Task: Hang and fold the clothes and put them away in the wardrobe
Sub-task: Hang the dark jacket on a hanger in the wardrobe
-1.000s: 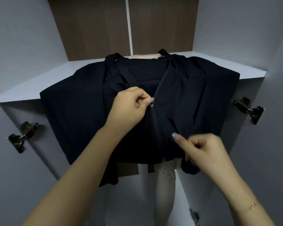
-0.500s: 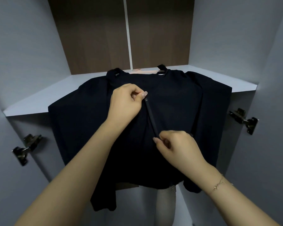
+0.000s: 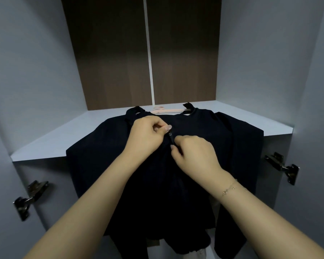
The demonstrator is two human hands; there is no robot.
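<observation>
The scene is dim and cool — soft, even light falls from in front of the shelf (image 3: 67, 139), leaving its pale top brighter than the shadowed space below its front edge. The dark jacket (image 3: 105, 165) on the shelf reads as a nearly featureless black mass, its folds lost in underexposure, while the brown back panel (image 3: 110, 53) above the shelf darkens toward the top. Wide-angle distortion bends the wardrobe walls outward beside the shelf, and the hinges (image 3: 29, 197) below it look slightly soft — no glare anywhere.
</observation>
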